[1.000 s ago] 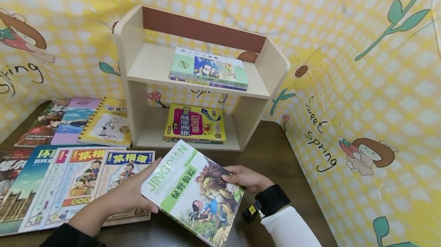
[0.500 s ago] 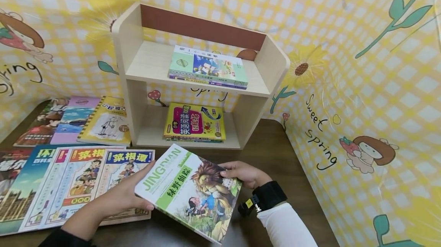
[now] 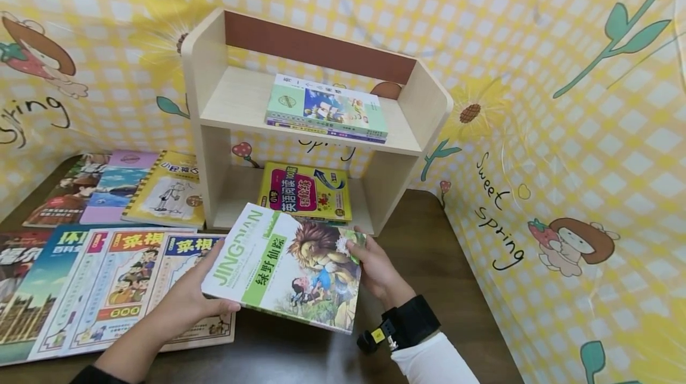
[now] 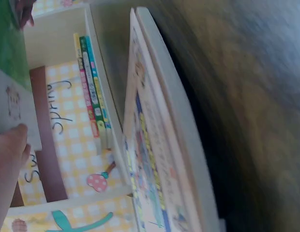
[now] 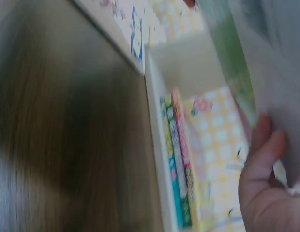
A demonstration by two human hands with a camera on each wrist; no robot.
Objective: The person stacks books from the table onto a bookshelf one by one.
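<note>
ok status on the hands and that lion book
Left hand and right hand grip lion book, held above table. Yellow book already lies in shelf's lower bay.

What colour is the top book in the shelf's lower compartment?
Yellow, with pink lettering; the head view shows it best.

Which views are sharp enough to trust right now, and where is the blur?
Head view: sharp and evenly lit; lion-cover book and shelf unit read clearly. Left wrist view: table smeared, stacked book spines legible. Right wrist view: heavy motion blur throughout.
</note>
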